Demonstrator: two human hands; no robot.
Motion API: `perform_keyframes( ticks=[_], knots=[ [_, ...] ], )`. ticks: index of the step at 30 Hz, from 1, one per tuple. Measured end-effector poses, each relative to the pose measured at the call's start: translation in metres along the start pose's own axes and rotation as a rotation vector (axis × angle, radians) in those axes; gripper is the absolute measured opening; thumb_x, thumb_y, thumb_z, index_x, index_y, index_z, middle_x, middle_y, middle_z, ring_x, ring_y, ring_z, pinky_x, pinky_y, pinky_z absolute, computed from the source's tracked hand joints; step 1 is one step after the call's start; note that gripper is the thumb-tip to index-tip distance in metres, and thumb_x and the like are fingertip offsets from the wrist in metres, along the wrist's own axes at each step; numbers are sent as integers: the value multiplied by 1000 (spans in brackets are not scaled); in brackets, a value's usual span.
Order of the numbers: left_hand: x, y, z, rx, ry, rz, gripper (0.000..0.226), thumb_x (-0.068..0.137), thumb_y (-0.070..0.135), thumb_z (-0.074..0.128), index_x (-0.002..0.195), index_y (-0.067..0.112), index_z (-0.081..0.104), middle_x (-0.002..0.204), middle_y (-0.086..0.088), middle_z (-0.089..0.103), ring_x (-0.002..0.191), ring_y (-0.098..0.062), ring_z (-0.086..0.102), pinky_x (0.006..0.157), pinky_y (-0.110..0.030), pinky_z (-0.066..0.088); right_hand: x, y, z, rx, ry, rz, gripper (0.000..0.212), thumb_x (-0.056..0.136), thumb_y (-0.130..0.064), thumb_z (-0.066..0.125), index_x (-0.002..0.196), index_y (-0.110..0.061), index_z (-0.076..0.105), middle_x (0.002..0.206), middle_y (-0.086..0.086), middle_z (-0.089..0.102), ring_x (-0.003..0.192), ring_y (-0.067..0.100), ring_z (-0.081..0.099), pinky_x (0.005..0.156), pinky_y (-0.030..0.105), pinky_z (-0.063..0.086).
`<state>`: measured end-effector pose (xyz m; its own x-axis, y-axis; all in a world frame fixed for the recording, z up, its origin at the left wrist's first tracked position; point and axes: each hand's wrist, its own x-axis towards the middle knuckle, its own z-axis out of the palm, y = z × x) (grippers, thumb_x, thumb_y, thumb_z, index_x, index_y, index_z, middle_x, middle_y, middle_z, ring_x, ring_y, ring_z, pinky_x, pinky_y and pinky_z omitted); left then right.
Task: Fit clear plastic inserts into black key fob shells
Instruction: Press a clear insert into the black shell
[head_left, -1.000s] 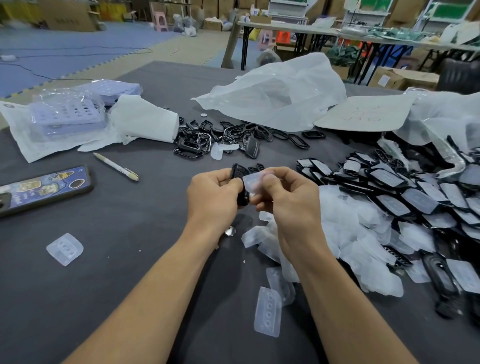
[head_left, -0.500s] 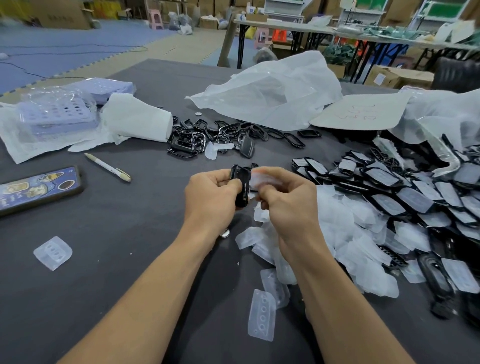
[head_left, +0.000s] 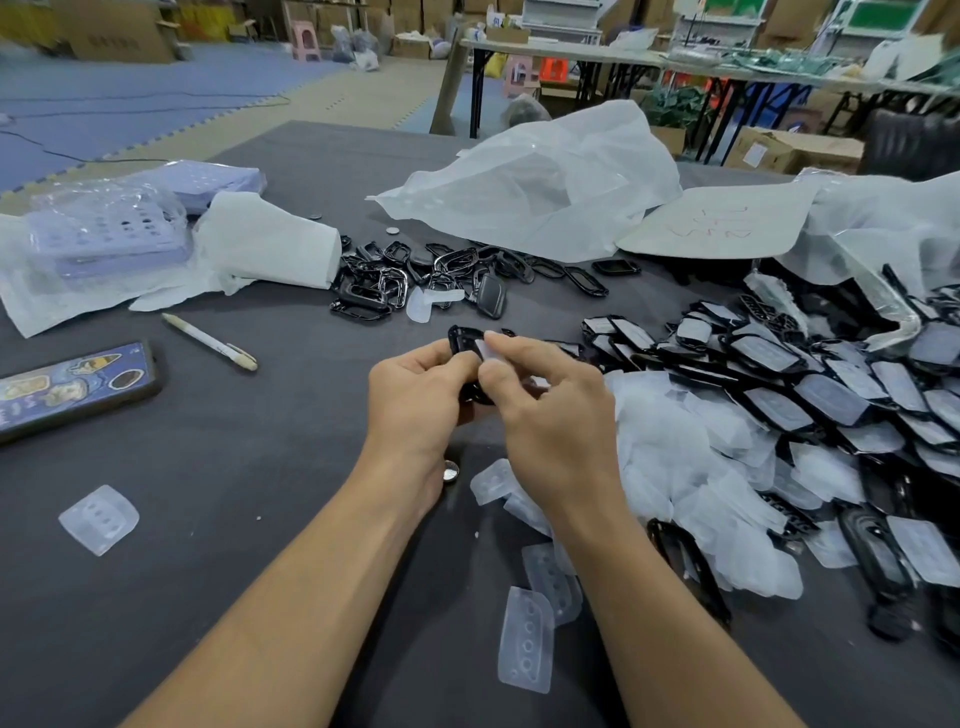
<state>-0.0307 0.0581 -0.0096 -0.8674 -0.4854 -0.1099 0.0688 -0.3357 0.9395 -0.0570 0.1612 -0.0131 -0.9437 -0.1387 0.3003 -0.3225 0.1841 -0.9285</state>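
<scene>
The clear insert was pinched between thumb and forefinger of the right hand. The black shell was clamped in the curled fingers of the left hand, above the tabletop. The insert was judged light and pliable, best taken by its edges, and the shell stiff, best held by its rim. The shell's long axis appeared roughly upright. Loose inserts were heaped right of the fingers.

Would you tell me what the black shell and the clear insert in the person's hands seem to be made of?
The shell looks like rigid black plastic, fairly glossy: its rim catches light. The insert looks like frosted translucent plastic, possibly soft silicone; the picture cannot settle which.
</scene>
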Motion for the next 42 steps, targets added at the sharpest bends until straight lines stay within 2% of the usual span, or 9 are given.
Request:
perform_keyframes(
  ticks=[4, 7, 11, 16, 19, 23, 29, 33, 42],
  knots=[
    [2, -1, -2, -35, 10, -41, 24, 92, -3, 66, 79, 10, 83, 81, -17, 78, 65, -23, 74, 55, -28, 59, 3, 0, -2, 181, 9, 148, 19, 100, -19, 63, 101, -23, 82, 95, -13, 80, 95, 2, 73, 89, 27, 58],
    [0, -1, -2, 27, -64, -35, 21, 92, 2, 68, 83, 12, 83, 80, -15, 77, 60, -23, 71, 50, -29, 56, 5, 2, -5, 206, 70, 210, 18, 91, -9, 73, 98, -23, 81, 86, -9, 79, 82, 7, 74, 82, 27, 61],
    [-3, 1, -1, 86, -110, -1, 16, 92, 6, 70, 87, 12, 83, 84, -22, 77, 63, -27, 71, 51, -31, 57, 7, 5, -14, 167, 72, 213, 13, 81, -16, 84, 84, -27, 80, 79, -6, 78, 80, 14, 76, 81, 37, 62],
    [-4, -5, 1, 254, -17, 78, 25, 94, 3, 66, 88, 19, 84, 76, -7, 80, 62, -22, 76, 34, -17, 42, 8, 0, -16, 223, 153, 157, 19, 80, -14, 86, 71, -29, 78, 69, -6, 74, 63, 8, 64, 63, 19, 54],
    [-4, -7, 1, 270, -63, 110, 15, 92, 12, 74, 89, 22, 85, 76, -7, 80, 64, -18, 74, 48, -28, 56, 8, -4, -14, 400, 61, 242, 21, 83, -5, 81, 68, -19, 79, 68, -1, 74, 62, 8, 66, 61, 16, 52],
    [-3, -11, 2, 272, -130, 137, 22, 95, 9, 67, 87, 19, 84, 78, -11, 79, 73, -24, 75, 73, -52, 65, 3, -2, -7, 234, 97, 267, 16, 83, -10, 80, 69, -17, 78, 67, -2, 75, 62, 9, 70, 61, 19, 55],
    [-3, -11, 2, 196, -213, 100, 21, 100, 10, 65, 96, 17, 84, 85, -10, 81, 81, -21, 79, 68, -31, 62, 3, 0, -9, 43, 227, 202, 14, 80, -24, 85, 69, -24, 77, 62, -12, 73, 58, 3, 70, 53, 12, 51],
    [-3, -8, 2, 106, -321, 18, 30, 98, -1, 58, 97, 15, 83, 84, -8, 79, 74, -17, 75, 60, -26, 59, 3, -3, -11, 42, 253, 215, 16, 80, -25, 87, 68, -22, 76, 62, -9, 73, 58, 7, 71, 55, 18, 55],
    [-5, -8, 3, -31, -315, -43, 34, 99, -1, 52, 94, 10, 83, 100, -16, 80, 89, -22, 79, 73, -28, 62, 4, -5, -11, 41, 257, 175, 19, 79, -23, 86, 65, -20, 74, 57, -11, 70, 47, 3, 65, 43, 9, 44]
  ],
)
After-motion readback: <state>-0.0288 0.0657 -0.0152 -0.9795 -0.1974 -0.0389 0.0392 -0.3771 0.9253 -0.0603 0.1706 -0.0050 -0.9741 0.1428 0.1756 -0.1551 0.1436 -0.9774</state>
